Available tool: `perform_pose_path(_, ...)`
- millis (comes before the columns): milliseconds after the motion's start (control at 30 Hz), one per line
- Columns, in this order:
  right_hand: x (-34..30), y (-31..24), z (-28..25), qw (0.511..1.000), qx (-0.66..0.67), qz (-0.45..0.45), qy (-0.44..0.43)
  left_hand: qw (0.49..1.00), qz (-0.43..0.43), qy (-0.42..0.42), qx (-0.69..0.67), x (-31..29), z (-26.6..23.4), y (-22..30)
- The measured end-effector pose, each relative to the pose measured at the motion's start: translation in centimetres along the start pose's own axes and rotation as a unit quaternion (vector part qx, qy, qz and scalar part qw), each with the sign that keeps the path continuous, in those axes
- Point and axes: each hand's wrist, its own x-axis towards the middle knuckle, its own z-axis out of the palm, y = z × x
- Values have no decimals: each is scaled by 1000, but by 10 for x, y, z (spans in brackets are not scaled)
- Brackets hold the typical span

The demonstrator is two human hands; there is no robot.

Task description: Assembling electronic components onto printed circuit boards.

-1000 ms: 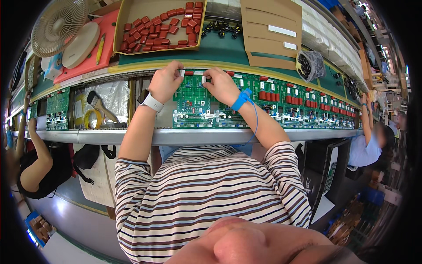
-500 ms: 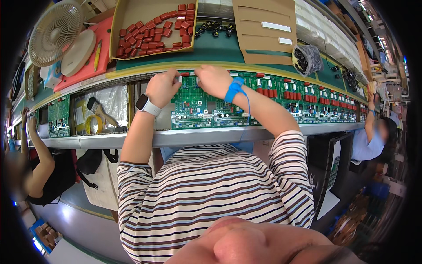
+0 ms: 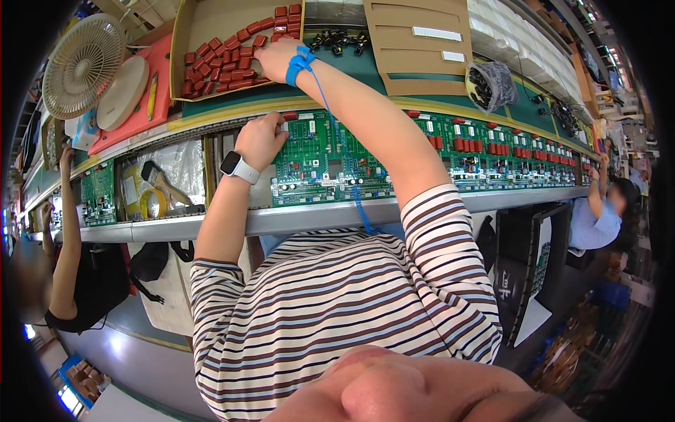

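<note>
My left hand, wearing a watch, rests at the upper left corner of a green circuit board. Its fingers are curled together, and what they hold, if anything, is hidden. My right hand, with a blue wrist strap, reaches over the front right side of a cardboard box. Its bent fingers come down together at the red block-shaped capacitors; their tips are hidden. The strap's blue cord hangs across the boards.
More populated boards continue along the rail to the right. Black parts, a cardboard sheet and a plastic bag of parts lie behind. A fan stands left, near a brush. Co-workers sit at both sides.
My right hand has left the board and moved up and left to the box of red capacitors. My left hand stays at the board's corner.
</note>
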Motion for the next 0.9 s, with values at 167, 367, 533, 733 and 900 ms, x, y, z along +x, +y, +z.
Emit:
perform_pose_path(167,13,2,12,998,40,-18,-40,1000,2,-17,-9,1,-3,2)
perform_pose_path(367,8,-4,-2,996,23,4,-85,1000,3,-20,-6,0,-3,0)
perform_pose_path(533,9,0,1,998,13,-1,-61,1000,7,-24,0,2,-2,1)
perform_pose_path(733,10,-3,-7,996,24,-8,-90,986,105,17,127,-4,7,2)
perform_pose_path(900,10,-6,-7,991,17,4,-134,983,55,-19,174,-13,-3,9)
